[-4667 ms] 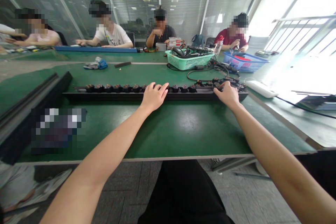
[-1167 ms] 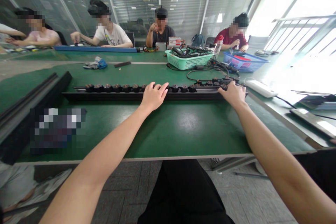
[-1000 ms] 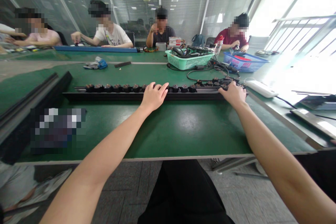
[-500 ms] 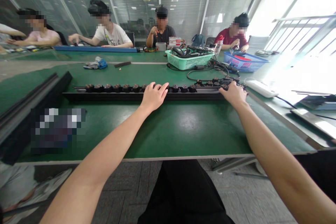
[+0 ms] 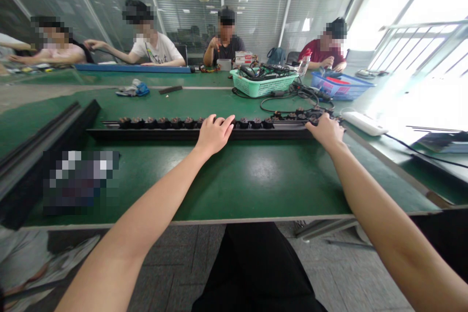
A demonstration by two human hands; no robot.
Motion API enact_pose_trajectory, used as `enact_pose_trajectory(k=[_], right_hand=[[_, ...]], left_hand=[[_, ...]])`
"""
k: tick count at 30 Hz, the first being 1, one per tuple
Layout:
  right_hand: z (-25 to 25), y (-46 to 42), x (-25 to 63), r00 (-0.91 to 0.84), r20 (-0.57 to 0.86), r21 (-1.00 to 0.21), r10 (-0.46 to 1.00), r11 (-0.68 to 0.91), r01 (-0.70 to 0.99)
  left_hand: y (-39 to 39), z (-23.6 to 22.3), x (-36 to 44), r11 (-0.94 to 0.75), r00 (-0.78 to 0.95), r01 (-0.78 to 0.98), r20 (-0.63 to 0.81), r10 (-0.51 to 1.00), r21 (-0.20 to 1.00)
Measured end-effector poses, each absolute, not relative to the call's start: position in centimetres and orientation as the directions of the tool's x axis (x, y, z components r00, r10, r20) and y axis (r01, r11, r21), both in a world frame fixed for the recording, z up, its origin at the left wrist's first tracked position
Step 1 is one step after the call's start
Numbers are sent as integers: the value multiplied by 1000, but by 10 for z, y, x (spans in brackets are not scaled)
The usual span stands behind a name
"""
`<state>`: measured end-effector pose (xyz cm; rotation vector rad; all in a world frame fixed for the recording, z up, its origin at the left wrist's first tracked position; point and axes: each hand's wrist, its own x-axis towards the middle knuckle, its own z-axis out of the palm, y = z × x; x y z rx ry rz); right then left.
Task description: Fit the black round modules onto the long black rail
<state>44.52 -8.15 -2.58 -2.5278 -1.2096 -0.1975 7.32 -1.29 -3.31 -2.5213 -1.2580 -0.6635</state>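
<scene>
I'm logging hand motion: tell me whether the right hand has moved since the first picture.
Yes: the right hand has shifted right along the black rail, closer to the white power strip.

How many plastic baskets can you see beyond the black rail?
2: the green basket beyond the black rail, right of the picture's middle, and the blue basket to its right. No other shows.

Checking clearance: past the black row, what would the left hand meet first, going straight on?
The left hand likely meets the green basket, or the black cable at its foot; depth is unclear.
</scene>
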Motion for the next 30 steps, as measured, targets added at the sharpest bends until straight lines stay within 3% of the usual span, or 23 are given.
enact_pose_trajectory(k=[30], right_hand=[[-22, -83, 446, 658, 246, -237, 712, -614, 753]], left_hand=[[-13, -32, 74, -586, 522, 810, 484, 703, -21]])
